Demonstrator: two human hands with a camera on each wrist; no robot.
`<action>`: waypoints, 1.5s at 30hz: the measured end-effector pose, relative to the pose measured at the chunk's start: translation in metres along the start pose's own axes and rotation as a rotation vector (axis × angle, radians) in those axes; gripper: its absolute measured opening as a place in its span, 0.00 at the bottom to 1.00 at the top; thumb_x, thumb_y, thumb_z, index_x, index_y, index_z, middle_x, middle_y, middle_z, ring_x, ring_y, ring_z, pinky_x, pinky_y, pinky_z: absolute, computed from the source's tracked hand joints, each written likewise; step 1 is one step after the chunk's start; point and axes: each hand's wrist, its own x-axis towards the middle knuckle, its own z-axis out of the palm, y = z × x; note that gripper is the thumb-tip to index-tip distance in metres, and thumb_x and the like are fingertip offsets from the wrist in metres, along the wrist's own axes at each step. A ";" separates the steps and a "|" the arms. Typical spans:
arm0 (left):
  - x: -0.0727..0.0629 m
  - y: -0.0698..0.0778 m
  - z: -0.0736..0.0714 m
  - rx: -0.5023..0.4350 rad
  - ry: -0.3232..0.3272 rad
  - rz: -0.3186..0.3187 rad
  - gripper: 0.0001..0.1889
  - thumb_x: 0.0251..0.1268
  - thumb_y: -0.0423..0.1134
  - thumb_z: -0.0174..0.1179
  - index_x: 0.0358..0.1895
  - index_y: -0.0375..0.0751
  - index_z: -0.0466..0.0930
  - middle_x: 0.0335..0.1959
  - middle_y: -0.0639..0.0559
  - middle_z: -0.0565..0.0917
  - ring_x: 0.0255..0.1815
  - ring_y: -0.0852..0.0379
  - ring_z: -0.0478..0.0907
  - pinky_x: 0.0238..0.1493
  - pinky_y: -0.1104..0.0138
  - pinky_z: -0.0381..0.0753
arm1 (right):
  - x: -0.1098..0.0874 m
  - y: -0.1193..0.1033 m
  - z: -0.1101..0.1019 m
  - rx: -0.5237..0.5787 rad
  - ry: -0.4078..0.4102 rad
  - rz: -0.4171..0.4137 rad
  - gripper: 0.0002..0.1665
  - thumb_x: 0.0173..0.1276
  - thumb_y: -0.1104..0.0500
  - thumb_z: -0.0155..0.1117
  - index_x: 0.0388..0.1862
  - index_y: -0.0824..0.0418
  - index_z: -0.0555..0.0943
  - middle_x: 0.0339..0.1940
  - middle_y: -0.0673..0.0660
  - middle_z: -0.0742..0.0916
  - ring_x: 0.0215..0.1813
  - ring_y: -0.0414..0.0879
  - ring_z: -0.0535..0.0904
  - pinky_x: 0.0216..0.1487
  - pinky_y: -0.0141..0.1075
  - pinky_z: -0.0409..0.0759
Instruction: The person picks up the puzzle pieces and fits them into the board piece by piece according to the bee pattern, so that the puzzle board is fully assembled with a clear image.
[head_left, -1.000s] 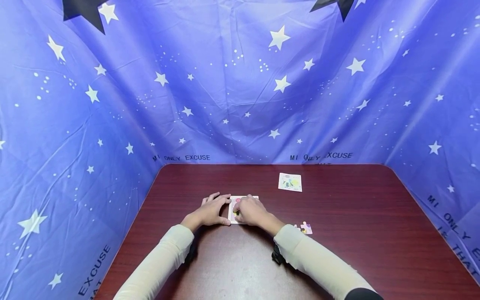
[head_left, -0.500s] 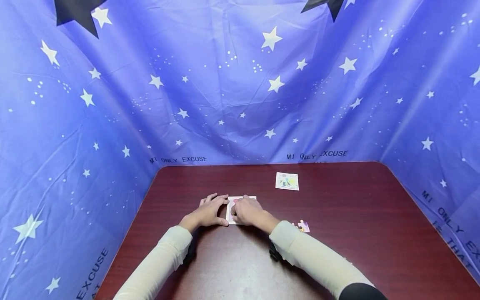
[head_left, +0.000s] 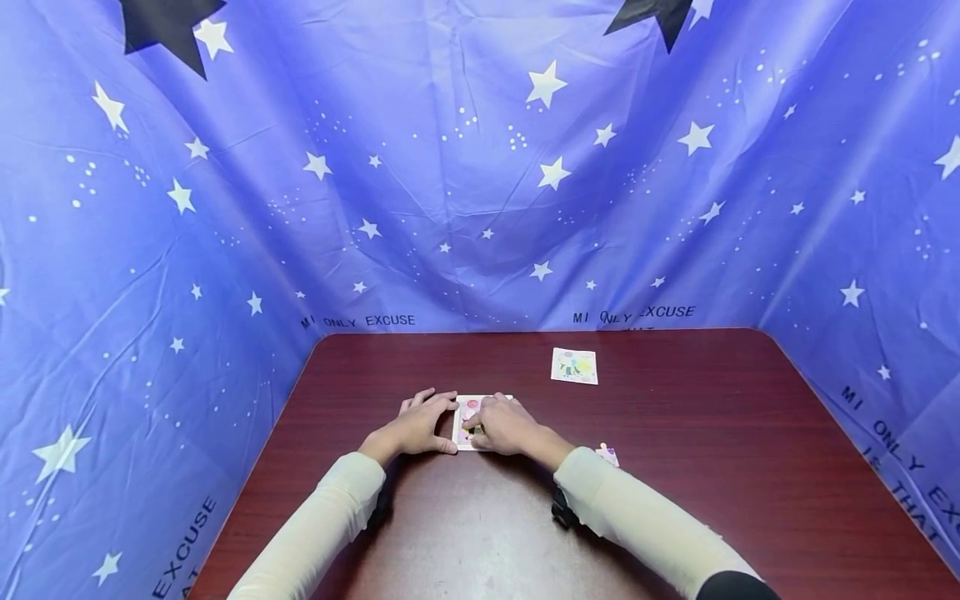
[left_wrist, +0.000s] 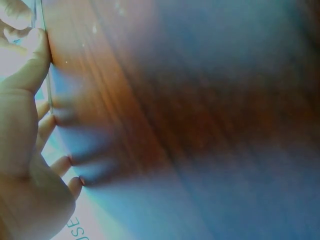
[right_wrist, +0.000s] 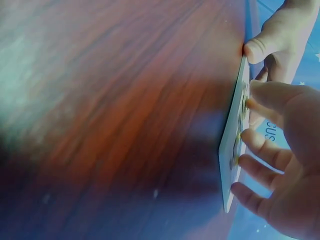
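A small white-bordered jigsaw puzzle tray (head_left: 459, 440) with a pink and yellow picture lies on the table in the head view. Along its left edge my left hand (head_left: 420, 425) spans from corner to corner, thumb near the front and forefinger near the back. In the left wrist view, the left thumb (left_wrist: 37, 50) sits at the tray's edge and other fingertips reach the tabletop. My right hand (head_left: 506, 423) is over the tray's right part, covering much of it. The right wrist view has the right fingers (right_wrist: 260, 145) spread and bent down, their tips on the tray (right_wrist: 227, 175).
A loose puzzle piece (head_left: 608, 454) shows beside the right sleeve, which hides what lies behind it. Farther back, right of centre, is a square picture card (head_left: 574, 367). The dark red table (head_left: 675, 392) is enclosed by blue star-printed cloth (head_left: 480, 167).
The right forefinger and thumb have shifted on the tray, uncovering more of the picture. The right sleeve now covers more of the loose pieces. My left hand stays at the edge.
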 end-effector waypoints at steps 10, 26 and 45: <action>0.001 -0.001 -0.001 -0.004 -0.003 0.002 0.43 0.52 0.61 0.73 0.71 0.48 0.71 0.80 0.48 0.65 0.80 0.31 0.53 0.72 0.38 0.56 | -0.013 0.011 -0.004 0.021 -0.004 -0.137 0.12 0.69 0.49 0.67 0.48 0.39 0.91 0.43 0.49 0.85 0.49 0.45 0.80 0.47 0.43 0.79; 0.000 0.000 0.004 -0.027 -0.003 -0.009 0.44 0.50 0.61 0.75 0.71 0.48 0.71 0.80 0.49 0.64 0.81 0.33 0.53 0.71 0.36 0.56 | -0.049 0.040 -0.015 0.101 0.054 -0.123 0.16 0.68 0.51 0.69 0.54 0.51 0.88 0.50 0.49 0.87 0.54 0.49 0.79 0.55 0.49 0.77; 0.000 0.000 -0.001 -0.003 -0.012 -0.014 0.44 0.51 0.62 0.74 0.71 0.48 0.71 0.80 0.49 0.65 0.81 0.33 0.53 0.72 0.37 0.56 | -0.107 0.095 -0.023 0.134 0.091 -0.113 0.16 0.65 0.54 0.72 0.51 0.52 0.88 0.46 0.46 0.89 0.53 0.47 0.81 0.57 0.47 0.78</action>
